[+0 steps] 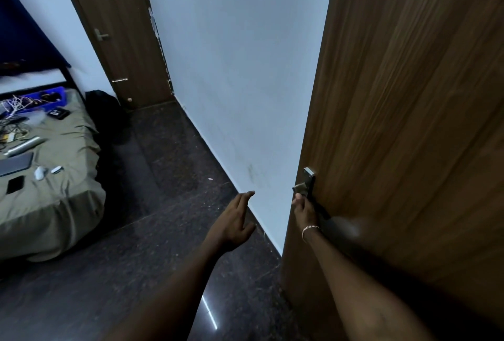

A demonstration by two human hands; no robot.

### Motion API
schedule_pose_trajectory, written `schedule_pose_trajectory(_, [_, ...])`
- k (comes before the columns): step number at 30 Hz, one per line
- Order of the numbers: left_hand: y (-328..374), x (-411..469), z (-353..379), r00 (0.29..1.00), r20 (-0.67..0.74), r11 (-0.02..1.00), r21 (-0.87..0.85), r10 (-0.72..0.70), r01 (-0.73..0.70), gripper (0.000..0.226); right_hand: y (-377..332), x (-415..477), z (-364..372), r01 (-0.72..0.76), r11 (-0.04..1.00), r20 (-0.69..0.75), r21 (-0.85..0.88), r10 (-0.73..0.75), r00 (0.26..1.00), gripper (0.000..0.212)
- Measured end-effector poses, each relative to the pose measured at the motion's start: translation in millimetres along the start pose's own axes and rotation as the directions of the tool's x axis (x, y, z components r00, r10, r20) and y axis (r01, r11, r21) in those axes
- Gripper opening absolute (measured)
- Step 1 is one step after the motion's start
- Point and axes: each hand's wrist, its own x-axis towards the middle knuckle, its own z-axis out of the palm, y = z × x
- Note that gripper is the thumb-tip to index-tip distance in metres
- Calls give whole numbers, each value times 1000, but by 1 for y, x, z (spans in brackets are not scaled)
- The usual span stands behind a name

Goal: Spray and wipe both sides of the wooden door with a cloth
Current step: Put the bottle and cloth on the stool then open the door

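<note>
One handle (303,186), gripped by right hand (305,214); left hand (236,219) hovers free.

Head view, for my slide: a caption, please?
Right hand holds the handle of the wooden door; left hand open and empty.

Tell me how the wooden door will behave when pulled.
The wooden door is a tall flat slab, so it should swing stiffly, not flex. It probably feels heavy to start. The metal handle, gripped by the right hand, looks smooth, perhaps slippery.
</note>
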Motion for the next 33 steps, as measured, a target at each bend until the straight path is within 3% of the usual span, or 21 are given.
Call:
schedule_pose_trajectory(4, [11, 5, -1, 1000, 9, 1000, -8, 16, -16, 85, -13, 0, 2, -215, 957, 53, 193, 209, 977, 28])
schedule_pose_trajectory(7, [20, 5, -3, 1000, 11, 1000, -22, 22, -22, 83, -13, 2, 9, -250, 943, 60, 219, 242, 968, 26])
schedule_pose_trajectory(13, [13, -3, 2, 1000, 4, 1000, -5, 24, -24, 83, -12, -25, 14, -110, 989, 27, -103, 114, 993, 41])
schedule_pose_trajectory(23, [7, -32, -9, 999, -45, 1000, 14, 15, -14, 81, 14, -118, 56, 38, 996, 158, -87, -24, 987, 34])
schedule_pose_trajectory(33, [-4, -124, -8, 995, -88, 998, 26, -56, 59, 84, 20, -174, 57, 125, 969, 308, -213, -55, 950, 41])
